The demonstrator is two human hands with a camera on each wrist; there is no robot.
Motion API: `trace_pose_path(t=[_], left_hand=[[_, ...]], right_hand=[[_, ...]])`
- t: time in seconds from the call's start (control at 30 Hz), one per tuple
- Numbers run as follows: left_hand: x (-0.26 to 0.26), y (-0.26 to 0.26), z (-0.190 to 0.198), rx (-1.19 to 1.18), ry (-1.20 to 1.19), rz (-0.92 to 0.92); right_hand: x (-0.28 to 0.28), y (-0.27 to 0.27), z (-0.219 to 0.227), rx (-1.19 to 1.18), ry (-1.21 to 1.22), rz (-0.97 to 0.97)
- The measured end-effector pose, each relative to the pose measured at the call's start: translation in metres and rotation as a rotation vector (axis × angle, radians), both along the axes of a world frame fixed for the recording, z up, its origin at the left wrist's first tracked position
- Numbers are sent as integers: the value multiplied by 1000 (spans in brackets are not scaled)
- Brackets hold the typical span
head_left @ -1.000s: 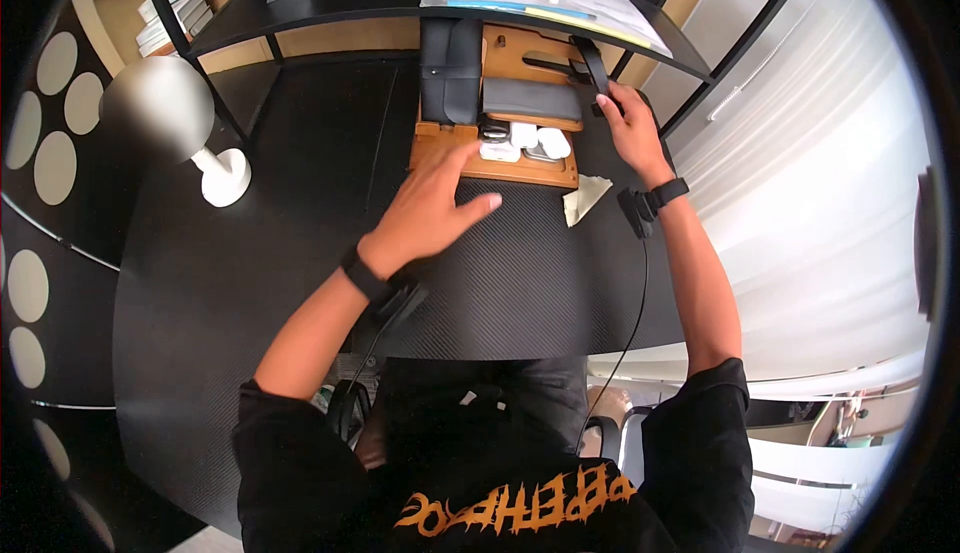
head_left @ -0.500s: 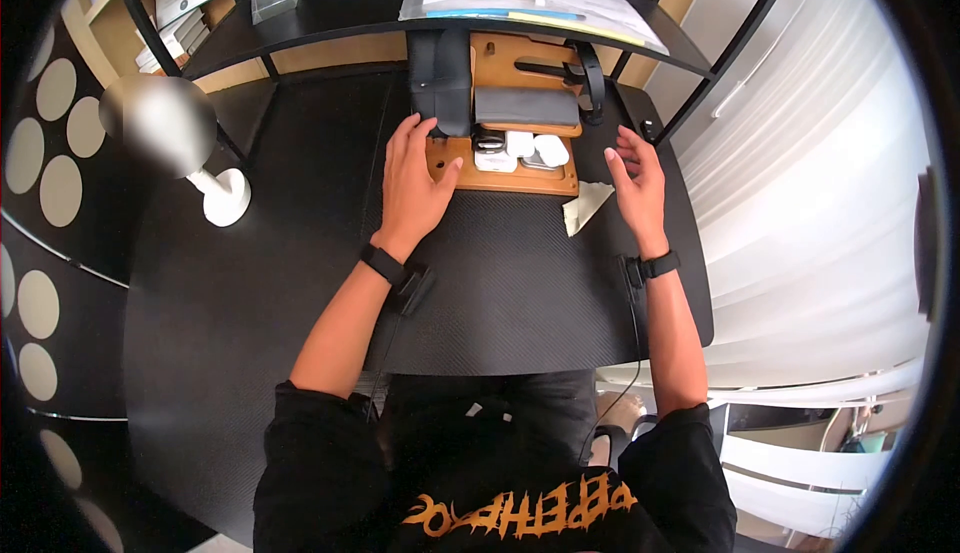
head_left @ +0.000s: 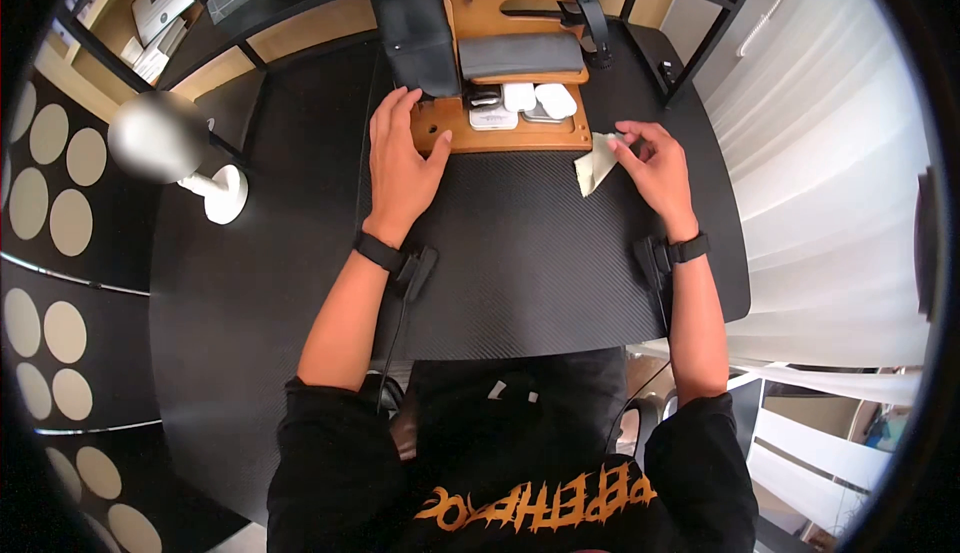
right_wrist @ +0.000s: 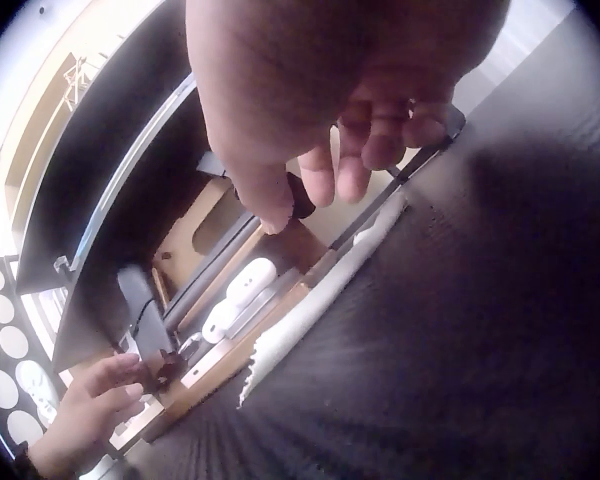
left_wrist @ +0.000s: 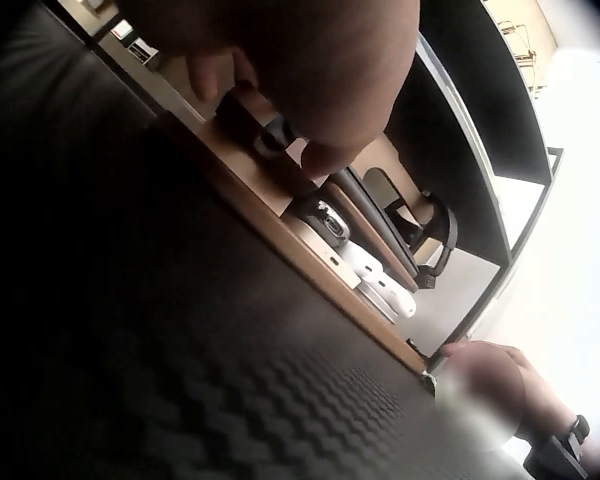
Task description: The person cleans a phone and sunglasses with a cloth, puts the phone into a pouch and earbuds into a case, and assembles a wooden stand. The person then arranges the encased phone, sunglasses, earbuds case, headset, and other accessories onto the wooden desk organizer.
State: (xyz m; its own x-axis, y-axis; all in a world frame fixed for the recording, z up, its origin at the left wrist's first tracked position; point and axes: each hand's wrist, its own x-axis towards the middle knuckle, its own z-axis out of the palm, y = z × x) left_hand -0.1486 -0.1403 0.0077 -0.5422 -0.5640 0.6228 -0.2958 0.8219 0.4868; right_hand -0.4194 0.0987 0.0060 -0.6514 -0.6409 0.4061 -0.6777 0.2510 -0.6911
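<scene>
The pale scrap point(head_left: 594, 167) was seen right of centre in the head view, lying on the black surface point(head_left: 520, 253) just by the lower right corner of the wooden organizer point(head_left: 545, 140). Its place against the right hand point(head_left: 658, 175) was judged to matter most: it lay to the left of that hand, its upper end close by the fingertips, its long axis slanted from lower left to upper right. The fingers of the right hand were loosely bent and parted from the thumb, with nothing clamped; whether the scrap was touched could not be told. The left hand point(head_left: 402, 163) was the farther one — placed at the organizer's left end, below the black case point(head_left: 415, 48), thumb and fingers apart, nothing gripped. Movement toward the upper left was judged to be hemmed in by the organizer's edge; open room was offered toward the bottom of the frame, and rightward to the surface's edge.
</scene>
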Motion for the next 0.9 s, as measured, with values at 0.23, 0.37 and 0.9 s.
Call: trace_pose_path(t=[0.23, 0.37, 0.9], left_hand=[[1, -1, 1, -13, -3, 30], [1, 0, 1, 24, 19, 43], [1, -2, -4, -48, -3, -17]], right_hand=[[4, -1, 3, 26, -12, 38], [5, -2, 2, 43, -20, 31], [8, -3, -4, 67, -7, 63]])
